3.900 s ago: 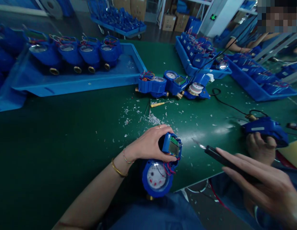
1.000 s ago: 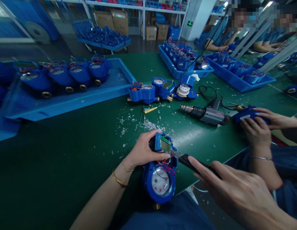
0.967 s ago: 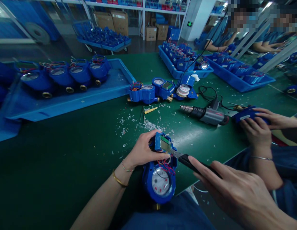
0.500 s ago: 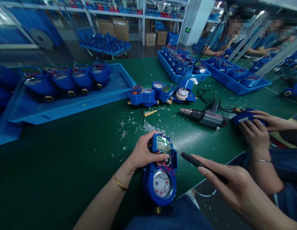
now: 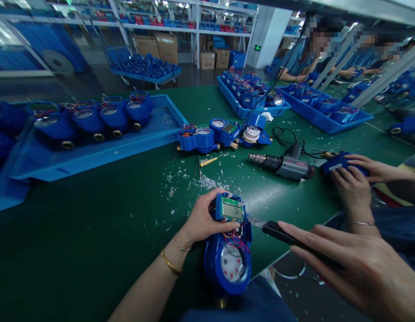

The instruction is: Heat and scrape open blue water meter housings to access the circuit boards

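Observation:
My left hand (image 5: 202,219) grips the upper end of a blue meter (image 5: 210,264) at the table's front edge, its thumb across the front below a green circuit board with a display (image 5: 232,210). Red and yellow wires lie between the board and the round dial (image 5: 232,264). My right hand (image 5: 354,255) is closed around the black handle of a knife-like tool (image 5: 281,231). The tool's flat metal blade points left, its tip at the meter's right side beside the board. Whether the tip touches the housing I cannot tell.
Beyond the meter lie white scraps (image 5: 207,182), a yellow-handled screwdriver (image 5: 209,162), several blue meters (image 5: 199,139) and a heat gun (image 5: 284,165). Blue trays (image 5: 127,150) stand left and behind. At right, another person's hands (image 5: 354,183) hold a blue part.
My right hand and the tool have shifted slightly right and down, and the blade now shows its flat side. The board in my left hand faces the camera more squarely.

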Available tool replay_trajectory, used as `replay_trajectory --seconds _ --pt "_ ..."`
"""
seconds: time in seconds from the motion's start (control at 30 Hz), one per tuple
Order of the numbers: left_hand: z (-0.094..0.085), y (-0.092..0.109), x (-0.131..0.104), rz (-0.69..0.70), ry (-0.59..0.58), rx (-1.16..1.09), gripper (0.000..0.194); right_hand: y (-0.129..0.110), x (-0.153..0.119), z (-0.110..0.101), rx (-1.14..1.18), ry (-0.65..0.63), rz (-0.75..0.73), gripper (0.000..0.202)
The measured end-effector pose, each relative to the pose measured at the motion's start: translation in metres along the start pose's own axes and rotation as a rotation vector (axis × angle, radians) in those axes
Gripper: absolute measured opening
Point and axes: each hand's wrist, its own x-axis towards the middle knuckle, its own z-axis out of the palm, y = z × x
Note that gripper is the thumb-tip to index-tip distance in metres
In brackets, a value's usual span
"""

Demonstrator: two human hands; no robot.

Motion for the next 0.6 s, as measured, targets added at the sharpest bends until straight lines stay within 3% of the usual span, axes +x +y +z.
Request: replay_trajectory --seconds 0.27,0.43,0.6 --pt "0.0 0.001 0.0 0.065 0.001 0.103 0.055 -0.006 0.015 -0.002 -0.102 0.017 -0.085 0.04" --pt "0.001 -0.002 0.0 0.086 0.02 0.132 0.056 -0.011 0.005 0.007 -0.141 0.004 -0.055 0.041" --pt "0.004 -0.005 -0.001 0.092 0.064 0.097 0.054 -0.03 -0.006 0.019 -0.255 0.042 -0.002 0.044"
